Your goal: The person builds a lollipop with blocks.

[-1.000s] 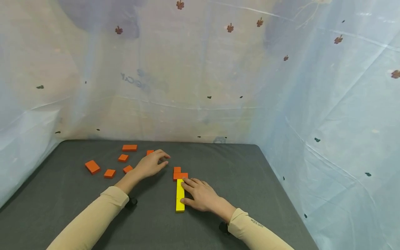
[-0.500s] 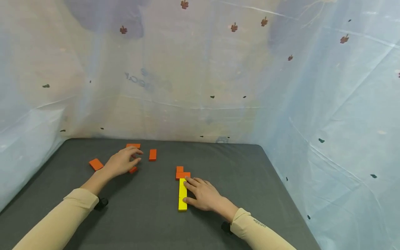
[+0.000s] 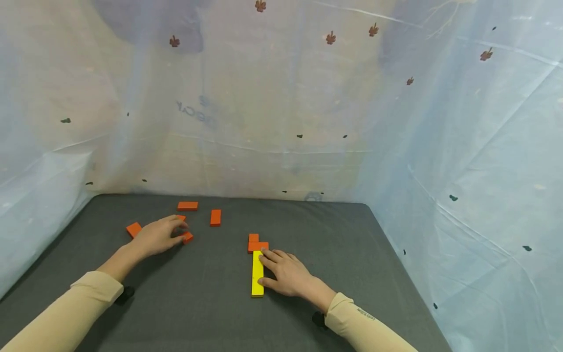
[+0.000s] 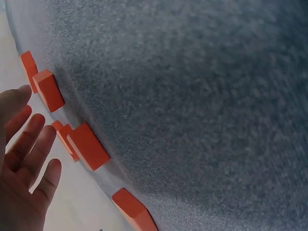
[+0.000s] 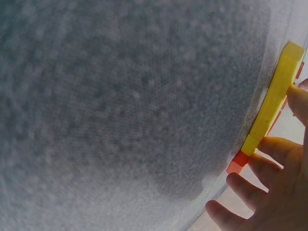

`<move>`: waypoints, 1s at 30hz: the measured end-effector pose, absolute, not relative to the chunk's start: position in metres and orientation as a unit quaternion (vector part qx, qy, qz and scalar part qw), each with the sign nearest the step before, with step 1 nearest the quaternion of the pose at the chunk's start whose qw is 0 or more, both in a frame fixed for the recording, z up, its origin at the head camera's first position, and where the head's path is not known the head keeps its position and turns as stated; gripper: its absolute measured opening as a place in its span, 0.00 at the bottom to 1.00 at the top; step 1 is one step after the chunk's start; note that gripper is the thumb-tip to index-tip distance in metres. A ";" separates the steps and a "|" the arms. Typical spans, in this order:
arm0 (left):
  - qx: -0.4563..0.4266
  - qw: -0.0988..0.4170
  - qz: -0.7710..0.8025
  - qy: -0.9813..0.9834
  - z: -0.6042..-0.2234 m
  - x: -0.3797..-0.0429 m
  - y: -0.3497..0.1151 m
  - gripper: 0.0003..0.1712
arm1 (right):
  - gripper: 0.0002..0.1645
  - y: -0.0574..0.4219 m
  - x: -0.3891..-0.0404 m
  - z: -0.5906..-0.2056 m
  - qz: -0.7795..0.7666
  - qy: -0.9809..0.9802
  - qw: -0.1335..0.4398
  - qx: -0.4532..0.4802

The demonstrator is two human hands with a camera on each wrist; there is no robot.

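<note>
At the left of the head view my left hand (image 3: 159, 236) hovers over loose orange blocks, its thumb and fingertips close to one orange block (image 3: 188, 237). The left wrist view shows this hand (image 4: 23, 175) with fingers spread and nothing held. My right hand (image 3: 287, 275) rests beside a long yellow block (image 3: 257, 283), thumb and fingertips touching its right side. At the yellow block's far end lies a crosswise orange block (image 3: 255, 247), with a smaller orange block (image 3: 253, 237) behind it. In the right wrist view a seam crosses the yellow piece (image 5: 275, 94) near its orange end.
Farther back on the dark grey table (image 3: 211, 313) lie an orange block (image 3: 187, 206) and an upright-oriented orange block (image 3: 215, 218). Another orange block (image 3: 134, 230) is partly behind the left hand. Translucent plastic sheeting (image 3: 246, 107) hangs behind and at the sides.
My left hand has swept left from the table's middle to the loose orange blocks, and lowered slightly. My right hand stays at the yellow block. The head view has shifted a little.
</note>
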State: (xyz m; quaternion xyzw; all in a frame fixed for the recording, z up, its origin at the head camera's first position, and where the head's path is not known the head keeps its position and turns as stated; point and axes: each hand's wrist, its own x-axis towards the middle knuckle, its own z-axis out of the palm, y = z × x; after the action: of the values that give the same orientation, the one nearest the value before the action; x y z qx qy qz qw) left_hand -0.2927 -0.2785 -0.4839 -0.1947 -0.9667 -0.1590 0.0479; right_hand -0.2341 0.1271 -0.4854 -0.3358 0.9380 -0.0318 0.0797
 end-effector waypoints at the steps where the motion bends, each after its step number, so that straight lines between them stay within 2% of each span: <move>1: -0.194 0.044 -0.156 -0.968 -0.484 -0.293 -0.278 0.18 | 0.42 0.127 -0.234 -0.486 -0.032 0.938 0.080 -0.336; 20: -0.194 0.015 -0.169 -0.966 -0.492 -0.294 -0.276 0.14 | 0.42 0.127 -0.234 -0.487 -0.029 0.939 0.084 -0.332; 30: -0.208 0.037 -0.179 -0.961 -0.494 -0.296 -0.271 0.13 | 0.42 0.127 -0.234 -0.487 -0.033 0.940 0.084 -0.329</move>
State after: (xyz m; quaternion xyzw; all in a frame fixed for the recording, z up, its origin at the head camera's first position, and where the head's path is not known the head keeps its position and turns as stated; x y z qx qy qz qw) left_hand -0.2961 -0.2713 -0.4936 -0.2081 -0.9609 -0.1791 0.0367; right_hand -0.2338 0.1272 -0.4865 -0.3295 0.9399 -0.0329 0.0838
